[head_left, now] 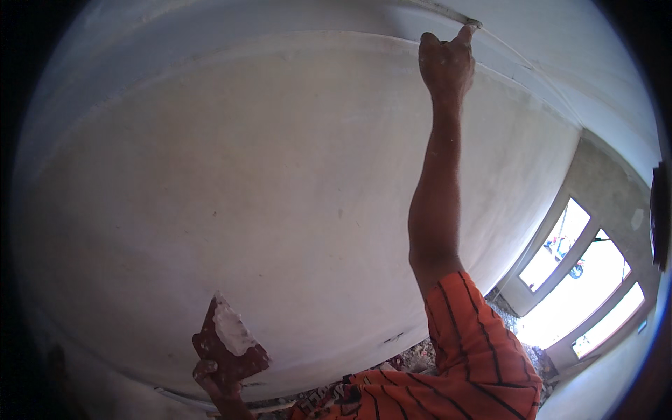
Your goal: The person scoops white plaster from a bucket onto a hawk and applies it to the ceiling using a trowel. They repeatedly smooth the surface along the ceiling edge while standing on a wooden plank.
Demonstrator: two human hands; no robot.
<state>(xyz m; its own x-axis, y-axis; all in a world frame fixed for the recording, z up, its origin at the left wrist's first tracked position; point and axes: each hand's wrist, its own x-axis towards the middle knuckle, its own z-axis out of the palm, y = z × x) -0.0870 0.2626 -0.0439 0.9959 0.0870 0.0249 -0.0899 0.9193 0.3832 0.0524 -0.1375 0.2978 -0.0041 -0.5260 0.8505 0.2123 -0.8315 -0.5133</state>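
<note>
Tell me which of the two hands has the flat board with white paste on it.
The left hand, low in the view, grips the reddish-brown board bearing white paste; the right hand is raised near the top.

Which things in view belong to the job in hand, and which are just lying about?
In the job:
- Left hand, holding a brown board
- White paste on that board
- Right hand, raised overhead; whether it grips a tool is unclear
- Pale wall in front

Just about:
- Rubble at the wall's foot
- Motorbike outside
</note>
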